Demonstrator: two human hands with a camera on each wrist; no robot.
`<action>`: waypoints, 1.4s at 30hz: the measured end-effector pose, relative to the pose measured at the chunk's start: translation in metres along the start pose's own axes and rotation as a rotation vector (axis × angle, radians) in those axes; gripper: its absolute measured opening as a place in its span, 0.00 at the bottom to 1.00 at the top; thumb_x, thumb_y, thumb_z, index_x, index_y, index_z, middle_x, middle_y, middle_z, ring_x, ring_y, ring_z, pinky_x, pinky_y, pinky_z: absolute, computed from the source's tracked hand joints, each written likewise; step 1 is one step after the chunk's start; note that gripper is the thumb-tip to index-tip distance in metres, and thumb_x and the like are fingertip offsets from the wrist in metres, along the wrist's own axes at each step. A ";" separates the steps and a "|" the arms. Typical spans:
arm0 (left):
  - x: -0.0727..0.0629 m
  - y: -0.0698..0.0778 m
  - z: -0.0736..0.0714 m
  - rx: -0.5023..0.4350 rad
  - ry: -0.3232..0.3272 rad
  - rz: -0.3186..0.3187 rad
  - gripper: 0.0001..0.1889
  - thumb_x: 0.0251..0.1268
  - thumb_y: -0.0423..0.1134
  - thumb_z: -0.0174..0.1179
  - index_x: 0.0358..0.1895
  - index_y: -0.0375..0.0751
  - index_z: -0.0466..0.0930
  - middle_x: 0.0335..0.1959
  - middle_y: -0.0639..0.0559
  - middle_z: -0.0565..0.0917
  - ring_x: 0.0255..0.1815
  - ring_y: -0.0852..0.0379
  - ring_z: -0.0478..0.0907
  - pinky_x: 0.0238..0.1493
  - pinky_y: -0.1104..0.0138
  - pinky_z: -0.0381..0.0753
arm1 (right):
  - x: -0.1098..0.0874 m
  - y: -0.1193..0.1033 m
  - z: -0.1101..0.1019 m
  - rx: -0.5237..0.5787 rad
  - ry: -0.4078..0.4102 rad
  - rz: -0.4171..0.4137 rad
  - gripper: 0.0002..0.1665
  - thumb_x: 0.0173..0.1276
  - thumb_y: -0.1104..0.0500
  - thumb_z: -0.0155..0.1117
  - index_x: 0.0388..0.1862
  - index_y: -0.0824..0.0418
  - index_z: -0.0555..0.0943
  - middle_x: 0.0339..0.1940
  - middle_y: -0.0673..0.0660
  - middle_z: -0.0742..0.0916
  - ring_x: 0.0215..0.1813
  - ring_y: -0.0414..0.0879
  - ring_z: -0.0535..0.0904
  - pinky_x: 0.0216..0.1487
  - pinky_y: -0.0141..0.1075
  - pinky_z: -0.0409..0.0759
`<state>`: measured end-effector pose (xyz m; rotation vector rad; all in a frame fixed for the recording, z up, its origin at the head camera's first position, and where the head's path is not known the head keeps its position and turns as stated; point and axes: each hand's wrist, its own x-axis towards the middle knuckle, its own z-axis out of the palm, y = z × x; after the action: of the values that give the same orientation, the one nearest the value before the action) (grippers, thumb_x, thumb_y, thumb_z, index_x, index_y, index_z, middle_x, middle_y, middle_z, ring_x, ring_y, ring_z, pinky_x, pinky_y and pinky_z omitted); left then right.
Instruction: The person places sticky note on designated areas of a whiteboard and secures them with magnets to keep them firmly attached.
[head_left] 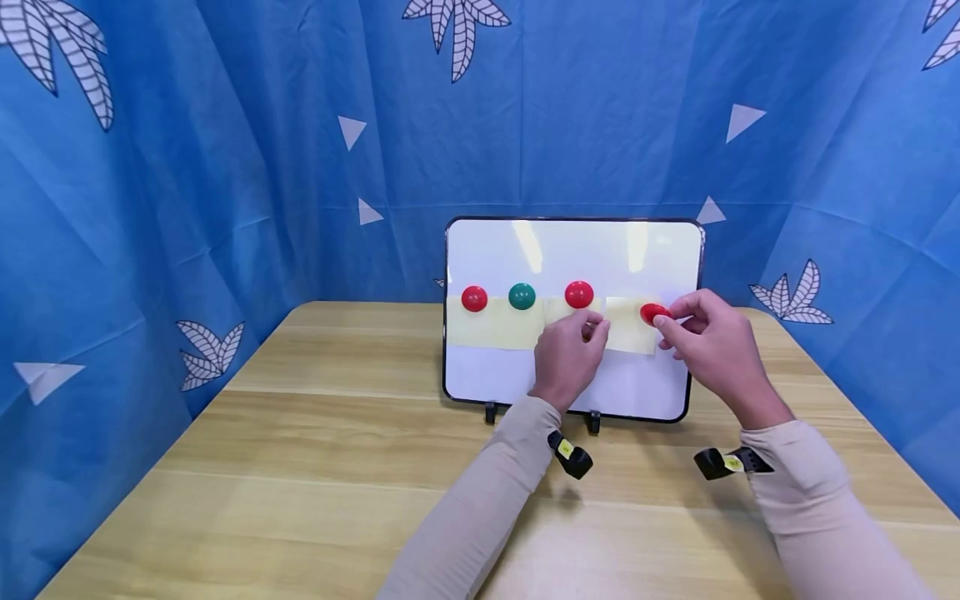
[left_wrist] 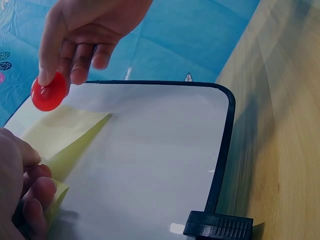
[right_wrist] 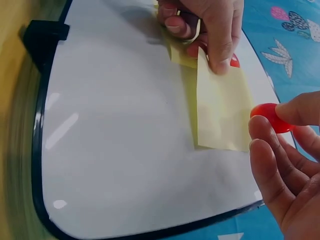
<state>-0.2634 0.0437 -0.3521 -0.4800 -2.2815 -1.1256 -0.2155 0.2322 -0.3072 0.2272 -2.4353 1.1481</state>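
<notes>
My left hand pinches one edge of a yellow sticky note between thumb and fingers, against the whiteboard. The note's lower edge stands off the board in the left wrist view. With thumb and fingertips, my right hand holds a round red magnet at the note's upper right corner. Farther left, a red magnet, a green magnet and another red magnet sit in a row along the tops of other yellow notes, one partly hidden by my left hand.
Black stand clips hold the whiteboard upright on the wooden table. Behind and beside the table hangs a blue curtain with leaf prints. Each wrist wears a black strapped device.
</notes>
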 end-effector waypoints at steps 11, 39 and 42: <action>0.000 0.001 0.001 0.037 0.008 -0.013 0.10 0.70 0.46 0.64 0.45 0.44 0.88 0.33 0.56 0.88 0.30 0.66 0.81 0.29 0.81 0.71 | 0.006 -0.005 0.007 0.056 0.009 0.033 0.22 0.72 0.48 0.65 0.53 0.63 0.76 0.50 0.65 0.85 0.33 0.45 0.87 0.33 0.29 0.81; -0.001 0.004 0.001 0.104 -0.025 -0.036 0.12 0.70 0.48 0.64 0.46 0.46 0.86 0.34 0.56 0.89 0.32 0.64 0.83 0.28 0.81 0.71 | 0.017 -0.006 0.023 0.117 0.069 0.040 0.23 0.72 0.46 0.64 0.53 0.63 0.77 0.48 0.63 0.86 0.31 0.39 0.86 0.32 0.28 0.81; 0.000 0.004 -0.001 0.115 -0.040 -0.033 0.12 0.70 0.48 0.64 0.47 0.46 0.86 0.35 0.56 0.89 0.33 0.65 0.83 0.29 0.81 0.71 | 0.018 -0.007 0.022 0.126 0.083 0.035 0.23 0.72 0.46 0.64 0.53 0.63 0.77 0.47 0.63 0.86 0.31 0.38 0.85 0.32 0.28 0.81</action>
<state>-0.2605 0.0453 -0.3493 -0.4247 -2.3817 -1.0017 -0.2363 0.2115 -0.3070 0.1716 -2.3061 1.3014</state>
